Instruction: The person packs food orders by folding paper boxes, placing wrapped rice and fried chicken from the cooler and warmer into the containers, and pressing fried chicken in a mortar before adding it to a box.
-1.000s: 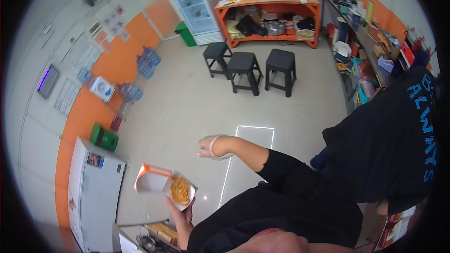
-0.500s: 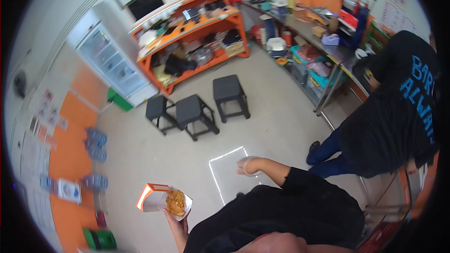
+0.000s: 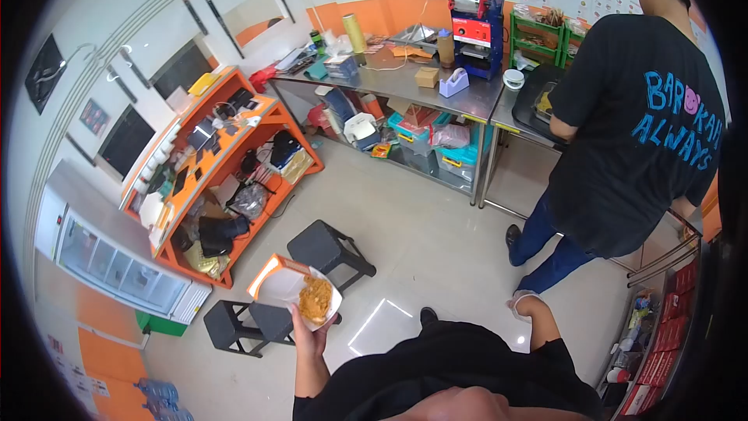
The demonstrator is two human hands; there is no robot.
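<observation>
There are three dark stools (image 3: 318, 244), one open food box (image 3: 282, 287), one glass-door fridge (image 3: 105, 261), one orange shelf unit (image 3: 269, 193), one lavender tape dispenser (image 3: 453, 85), one red-and-blue machine (image 3: 474, 33), one yellow cylinder (image 3: 354, 33) and one other person (image 3: 623, 125).

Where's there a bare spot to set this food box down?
The steel counter looks bare along its front, between the small cardboard box and the clear containers. The black stool nearest it, partly behind the food box, shows a bare seat. The orange desk is crowded.

The box (image 3: 279, 287) is orange and white, the food (image 3: 315, 298) golden-brown.
</observation>
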